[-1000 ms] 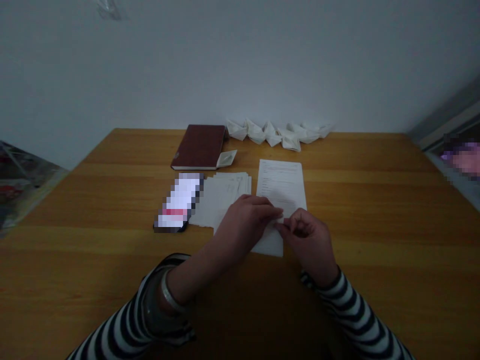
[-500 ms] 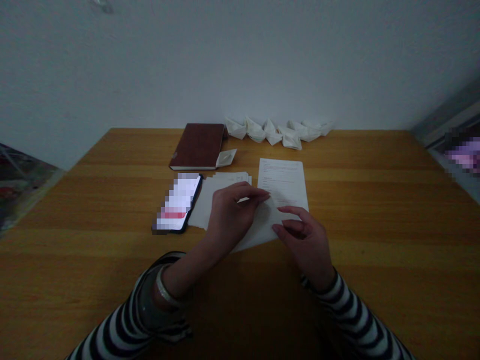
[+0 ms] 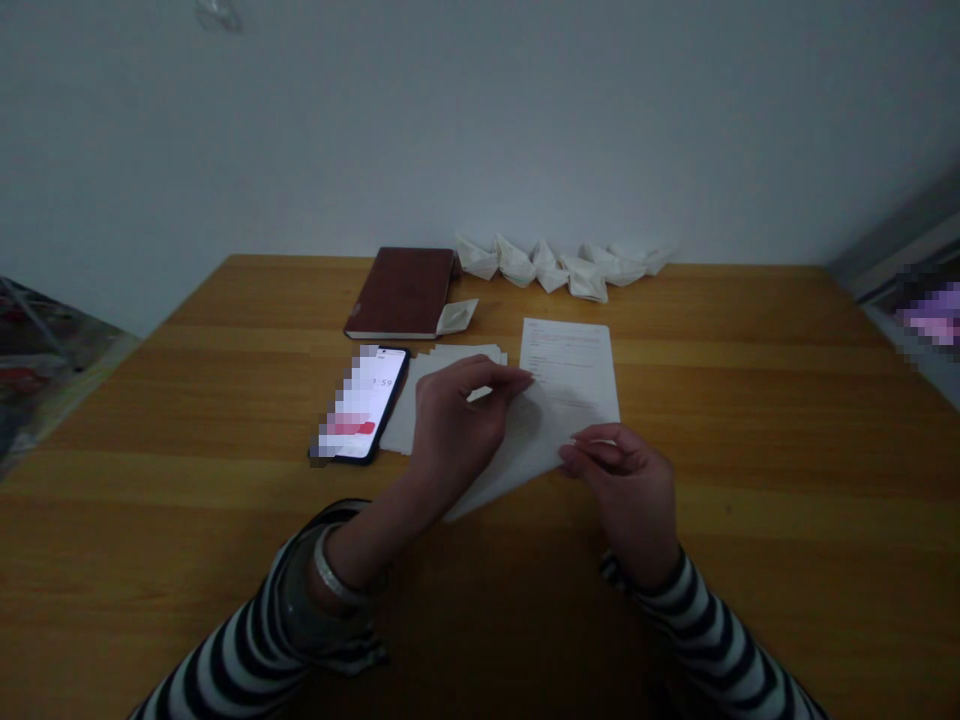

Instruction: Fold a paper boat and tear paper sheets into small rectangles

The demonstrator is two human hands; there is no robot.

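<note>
A white sheet of paper hangs tilted between my hands, its lower edge running down to the left. My left hand pinches its upper part between thumb and fingertips. Lower right, my right hand has thumb and index finger closed on the sheet's right edge. Just behind is printed paper with lines of small text; I cannot tell whether it is a separate sheet or part of the held one. Partly hidden by my left hand, a stack of white papers lies on the table.
A lit phone lies left of the stack on the wooden table. Behind it is a brown notebook, with a small folded paper at its corner. Several folded paper boats line the wall.
My right hand has moved slightly right and down, and its thumb and finger have closed on the paper's edge. My left hand has shifted slightly left, keeping its pinch.
</note>
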